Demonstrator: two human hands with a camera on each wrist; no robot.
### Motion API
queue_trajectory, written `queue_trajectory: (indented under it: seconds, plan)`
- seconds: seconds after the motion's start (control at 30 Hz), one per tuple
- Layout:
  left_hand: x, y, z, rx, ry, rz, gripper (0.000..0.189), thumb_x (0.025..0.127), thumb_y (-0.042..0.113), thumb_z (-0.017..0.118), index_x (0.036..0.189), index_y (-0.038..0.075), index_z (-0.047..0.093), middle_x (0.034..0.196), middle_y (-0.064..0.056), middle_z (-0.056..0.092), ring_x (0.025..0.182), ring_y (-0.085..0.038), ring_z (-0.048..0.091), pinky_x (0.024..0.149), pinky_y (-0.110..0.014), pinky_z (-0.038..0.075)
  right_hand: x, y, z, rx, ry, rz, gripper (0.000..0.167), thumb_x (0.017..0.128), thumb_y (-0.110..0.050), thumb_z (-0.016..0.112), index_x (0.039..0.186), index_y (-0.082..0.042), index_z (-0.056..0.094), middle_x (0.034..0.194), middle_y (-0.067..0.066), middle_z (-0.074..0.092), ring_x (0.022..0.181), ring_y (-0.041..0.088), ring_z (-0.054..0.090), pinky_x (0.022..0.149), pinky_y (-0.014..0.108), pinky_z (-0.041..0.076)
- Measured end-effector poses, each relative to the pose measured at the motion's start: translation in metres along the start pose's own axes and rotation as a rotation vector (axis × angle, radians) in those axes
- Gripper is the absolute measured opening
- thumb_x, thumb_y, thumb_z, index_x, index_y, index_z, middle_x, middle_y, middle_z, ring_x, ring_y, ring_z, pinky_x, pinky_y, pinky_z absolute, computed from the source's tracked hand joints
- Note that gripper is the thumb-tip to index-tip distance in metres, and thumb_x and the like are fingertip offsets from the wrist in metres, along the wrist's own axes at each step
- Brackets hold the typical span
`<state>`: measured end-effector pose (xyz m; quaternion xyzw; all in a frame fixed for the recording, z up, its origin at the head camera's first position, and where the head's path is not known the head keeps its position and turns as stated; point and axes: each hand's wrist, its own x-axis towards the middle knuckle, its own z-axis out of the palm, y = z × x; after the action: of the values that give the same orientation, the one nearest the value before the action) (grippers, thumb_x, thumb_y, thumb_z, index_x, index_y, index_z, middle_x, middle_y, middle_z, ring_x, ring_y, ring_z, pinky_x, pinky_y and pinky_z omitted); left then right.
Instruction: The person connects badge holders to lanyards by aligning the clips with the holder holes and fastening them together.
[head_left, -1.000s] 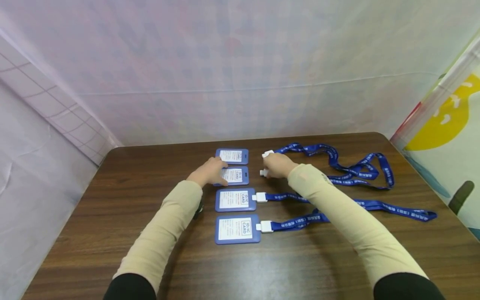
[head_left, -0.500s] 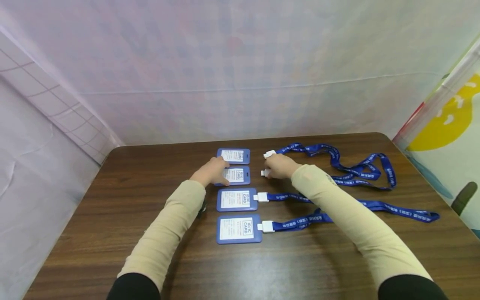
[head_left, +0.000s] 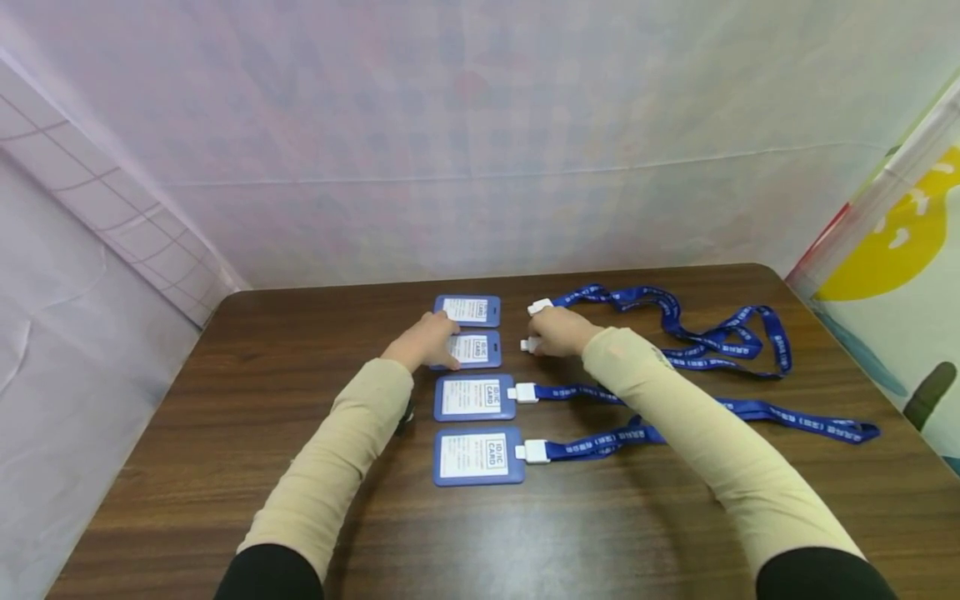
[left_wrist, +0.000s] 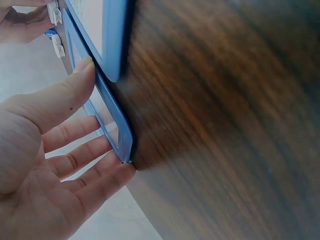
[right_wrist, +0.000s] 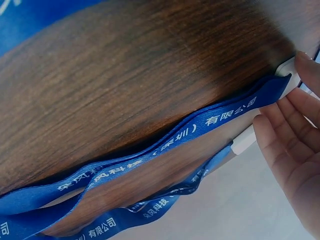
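Left fingers still grip a blue rectangular plastic badge, right fingers a white plastic clip, unjoined, at its three o'clock.

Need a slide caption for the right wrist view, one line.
Right hand pinches a white clip on a blue lanyard, brown table behind.

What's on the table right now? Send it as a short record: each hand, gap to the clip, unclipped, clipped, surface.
Left hand: holds second-farthest card holder by opposite edges
Right hand: pinches white clip of a blue lanyard
Gap: white clip and second-farthest card holder apart
Also unclipped: farthest card holder, apart from farthest clip
Clipped: second-nearest card holder to second-nearest lanyard; nearest card holder to nearest lanyard
Surface: brown wood-grain table
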<state>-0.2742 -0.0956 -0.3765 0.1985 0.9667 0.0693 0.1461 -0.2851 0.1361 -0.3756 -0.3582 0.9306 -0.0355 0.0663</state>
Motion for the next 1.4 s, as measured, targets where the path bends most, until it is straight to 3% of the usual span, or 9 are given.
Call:
queue_trajectory:
  seconds: [0.1,0.23,0.47,1.4]
  plan:
    - [0.009,-0.008,0.007,0.001,0.021,0.025,0.067,0.070,0.030,0.078,0.123,-0.001,0.053,0.124,-0.022,0.048,0.114,-0.036,0.042,0.101,-0.041,0.033,0.002,0.000,0.001,-0.007,-0.004,0.001,0.013,0.073,-0.013,0.072,0.078,-0.003,0.066,0.072,0.006,0.060,0.067,0.021,0.055,0.066,0.035,0.049]
    - [0.010,-0.008,0.007,0.016,0.023,0.034,0.066,0.070,0.030,0.078,0.122,-0.002,0.054,0.120,-0.021,0.050,0.112,-0.035,0.044,0.100,-0.040,0.035,0.003,0.001,0.002,-0.005,-0.009,0.011,0.013,0.074,-0.014,0.071,0.078,-0.003,0.066,0.072,0.005,0.060,0.066,0.021,0.055,0.066,0.035,0.049]
    - [0.000,0.001,-0.001,0.029,0.012,0.023,0.065,0.072,0.028,0.077,0.124,-0.003,0.052,0.123,-0.022,0.048,0.114,-0.036,0.042,0.101,-0.042,0.034,0.004,0.000,0.002,-0.008,0.006,0.000,0.013,0.074,-0.014,0.072,0.077,-0.003,0.065,0.072,0.005,0.060,0.068,0.021,0.055,0.068,0.036,0.049]
    - [0.001,0.002,0.001,0.024,0.022,0.014,0.064,0.072,0.027,0.077,0.123,-0.003,0.053,0.121,-0.022,0.049,0.113,-0.035,0.043,0.100,-0.041,0.034,0.008,-0.004,0.004,0.011,0.012,-0.019,0.010,0.073,-0.013,0.071,0.075,-0.005,0.066,0.070,0.004,0.059,0.067,0.020,0.055,0.066,0.035,0.048]
